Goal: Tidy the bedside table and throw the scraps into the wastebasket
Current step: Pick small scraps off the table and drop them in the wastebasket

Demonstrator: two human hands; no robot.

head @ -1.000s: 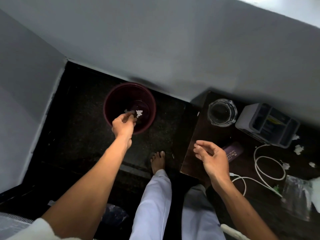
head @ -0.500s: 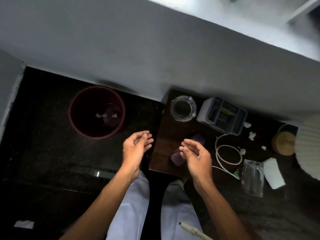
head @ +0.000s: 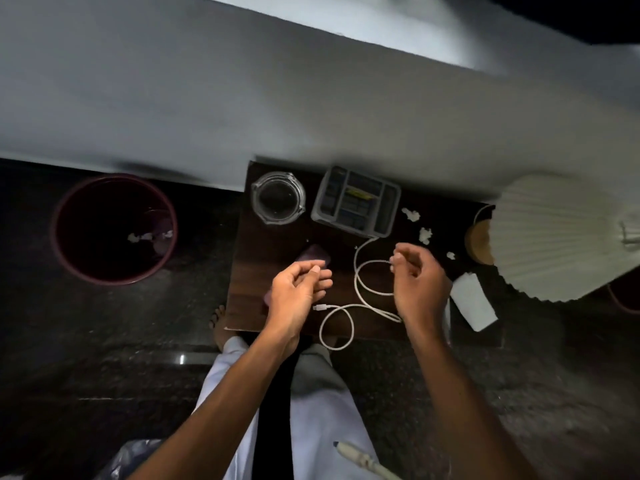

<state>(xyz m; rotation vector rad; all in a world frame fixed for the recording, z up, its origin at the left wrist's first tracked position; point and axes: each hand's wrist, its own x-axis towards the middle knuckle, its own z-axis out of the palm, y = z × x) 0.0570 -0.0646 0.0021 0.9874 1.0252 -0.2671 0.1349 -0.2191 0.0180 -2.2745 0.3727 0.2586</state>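
The wastebasket stands left of the table, some scraps inside. Left hand hovers loosely curled, empty; right hand, half open and empty, nears scraps probably to gather them.

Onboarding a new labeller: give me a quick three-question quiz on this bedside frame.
1. True or false: white scraps lie on the bedside table.
2. The wastebasket stands on which side of the table: A the person's left, B the person's right?
3. What lies between the left hand and the right hand?

Key: 1 true. 2 A. 3 the white cable.
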